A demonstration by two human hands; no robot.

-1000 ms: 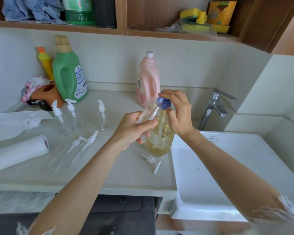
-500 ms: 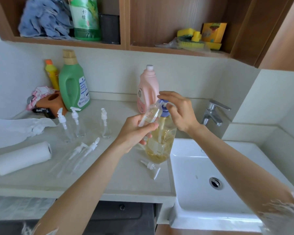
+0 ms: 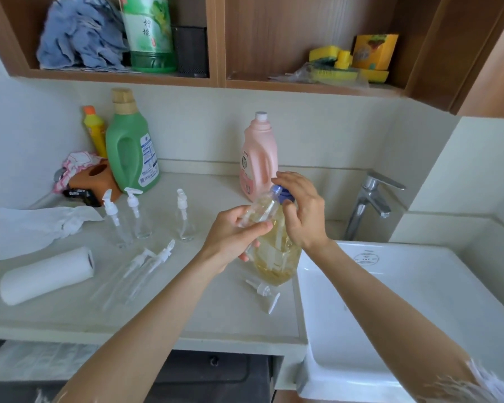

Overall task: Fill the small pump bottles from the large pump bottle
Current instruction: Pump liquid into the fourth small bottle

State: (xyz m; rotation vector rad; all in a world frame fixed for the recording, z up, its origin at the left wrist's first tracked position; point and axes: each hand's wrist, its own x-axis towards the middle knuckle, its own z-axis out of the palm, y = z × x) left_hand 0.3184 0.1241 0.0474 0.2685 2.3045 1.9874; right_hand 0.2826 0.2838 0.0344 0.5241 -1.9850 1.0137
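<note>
The large clear bottle of yellow liquid (image 3: 277,257) stands at the counter's right end, beside the sink. Its blue pump head (image 3: 282,194) is under my right hand (image 3: 301,210), whose fingers press down on it. My left hand (image 3: 234,235) grips a small clear bottle (image 3: 261,209), tilted with its open neck up against the blue pump's spout. A loose white pump top (image 3: 262,292) lies on the counter just in front of the large bottle. Three small pump bottles (image 3: 134,216) stand upright further left, and two more lie flat (image 3: 146,264).
A paper towel roll (image 3: 45,274) and a loose sheet (image 3: 38,225) lie at the left. Green (image 3: 131,146), yellow (image 3: 95,130) and pink (image 3: 258,157) detergent bottles stand by the wall. The white sink (image 3: 405,309) and tap (image 3: 370,202) are at the right. Shelves hang above.
The view has tilted up, showing more shelf. Both hands stay on their bottles; the right hand keeps working the blue pump head above the small bottle's neck.
</note>
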